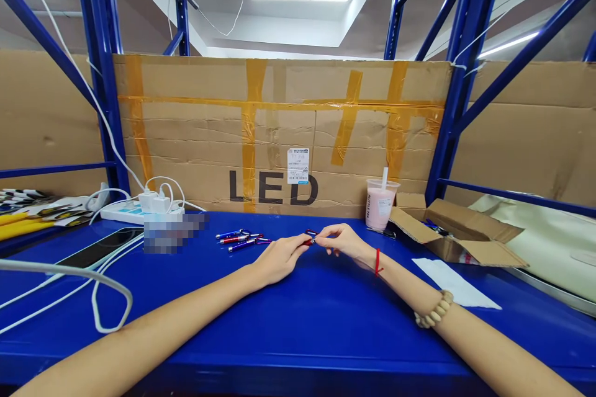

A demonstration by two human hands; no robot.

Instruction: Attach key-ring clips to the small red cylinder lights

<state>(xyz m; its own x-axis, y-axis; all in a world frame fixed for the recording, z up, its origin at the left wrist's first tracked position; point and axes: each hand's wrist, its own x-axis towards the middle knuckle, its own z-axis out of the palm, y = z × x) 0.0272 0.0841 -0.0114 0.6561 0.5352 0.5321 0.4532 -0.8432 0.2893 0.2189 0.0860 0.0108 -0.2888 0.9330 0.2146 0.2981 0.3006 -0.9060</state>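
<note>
My left hand and my right hand meet over the blue tabletop. Both pinch a small red pen-like item between their fingertips. Just left of it lie several similar small pens, red, blue and purple, in a loose row. My right wrist wears a red string and a beaded bracelet.
A pink drink cup with a straw stands by the taped LED cardboard wall. An open cardboard box and white paper lie right. A phone, power strip and white cables lie left.
</note>
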